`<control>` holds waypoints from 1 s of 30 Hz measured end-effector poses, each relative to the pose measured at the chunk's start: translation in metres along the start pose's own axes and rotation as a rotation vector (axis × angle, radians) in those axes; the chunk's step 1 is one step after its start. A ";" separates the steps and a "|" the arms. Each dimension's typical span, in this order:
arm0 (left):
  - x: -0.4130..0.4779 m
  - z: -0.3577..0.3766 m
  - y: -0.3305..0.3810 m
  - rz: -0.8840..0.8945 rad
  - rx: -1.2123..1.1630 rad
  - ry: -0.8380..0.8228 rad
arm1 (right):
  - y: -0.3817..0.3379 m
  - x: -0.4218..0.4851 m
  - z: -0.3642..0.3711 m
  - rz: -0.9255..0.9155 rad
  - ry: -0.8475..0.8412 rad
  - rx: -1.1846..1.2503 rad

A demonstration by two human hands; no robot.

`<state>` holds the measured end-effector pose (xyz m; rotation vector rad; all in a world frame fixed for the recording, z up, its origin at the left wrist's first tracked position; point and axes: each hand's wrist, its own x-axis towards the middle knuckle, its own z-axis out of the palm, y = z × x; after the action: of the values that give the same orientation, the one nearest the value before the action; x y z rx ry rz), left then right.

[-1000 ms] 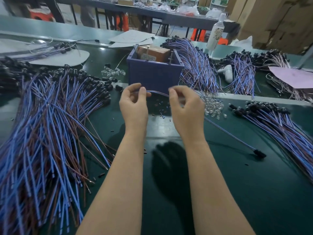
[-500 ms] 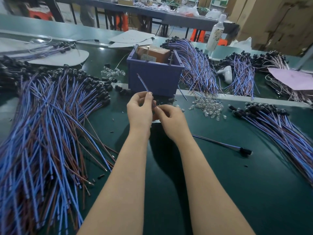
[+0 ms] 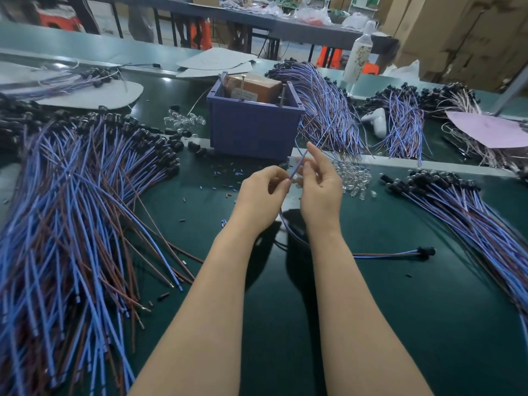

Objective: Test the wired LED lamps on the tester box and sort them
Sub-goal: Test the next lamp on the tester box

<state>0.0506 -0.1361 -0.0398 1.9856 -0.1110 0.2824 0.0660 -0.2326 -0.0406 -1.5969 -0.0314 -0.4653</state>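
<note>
I have one wired LED lamp (image 3: 383, 255) in hand. Its black head (image 3: 426, 250) lies on the green table (image 3: 371, 324) at about 4 o'clock from my hands, and its blue and brown lead runs back under my right forearm and up between my fingers. My left hand (image 3: 263, 192) pinches the lead just below its free ends (image 3: 298, 165), thumb against curled fingers. My right hand (image 3: 320, 190) is right beside it with the forefinger raised and the other fingers loosely bent by the tips; whether it actually grips a strand I cannot tell.

The lamp should weigh next to nothing. The lead is thin and limp, so it droops and trails wherever I am not holding it (the head will simply drag along behind). The insulation looks smooth and could slip through a lazy pinch. The tips look fine and probably bend easily. I judge the best hold is close behind the tips, one strand per hand, so I can steer them apart onto the contacts of the tester box (image 3: 254, 130), which stands at 12 o'clock. I would not pull hard at the head.

A big pile of lamps (image 3: 71, 210) lies at 9 o'clock, and another pile (image 3: 471, 212) lies at 3 o'clock.
</note>
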 end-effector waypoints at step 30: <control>0.000 0.002 -0.005 -0.041 -0.073 -0.057 | 0.003 -0.002 -0.002 -0.096 0.199 -0.287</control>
<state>0.0515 -0.1359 -0.0454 1.9212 -0.1155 0.1922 0.0646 -0.2340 -0.0439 -1.8274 0.1145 -0.7270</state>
